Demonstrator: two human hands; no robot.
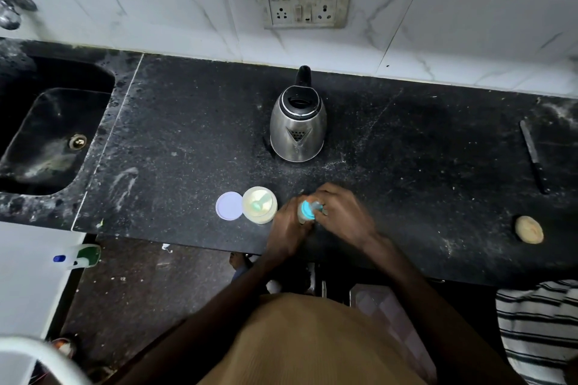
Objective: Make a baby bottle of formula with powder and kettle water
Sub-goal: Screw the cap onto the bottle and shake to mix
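Baby bottle (302, 218) sits near the front edge of the counter (187, 134), roughly mid-length, held between both hands. Its blue collar (307, 209) faces up toward the camera, with a pale teat just right of the collar. Blur prevents telling whether the base rests on the counter.

Left hand (289, 228): comes in from the front edge, fingers curled round the bottle body below the collar; the body shows only as a pale strip between fingers and collar.

Right hand (342, 212): arched over the bottle from the right, fingers bent and close together, tips at the collar and teat. Exact finger contact is blurred; the grip looks like a pinch on the top part.

Powder tub (265, 219): open, just left of the left hand, nearly touching its knuckles. A teal scoop (259, 204) lies inside on the powder. The tub's lid (229, 206) lies flat on the counter, touching the tub's left side.

Kettle (298, 128): steel, black top, upright toward the back edge, behind the hands and well apart from them, spout facing the front edge.

Other: sink (47, 134) at the counter's left end; knife (533, 156) near the right end; round tan lump (529, 229) by the front edge, far right.
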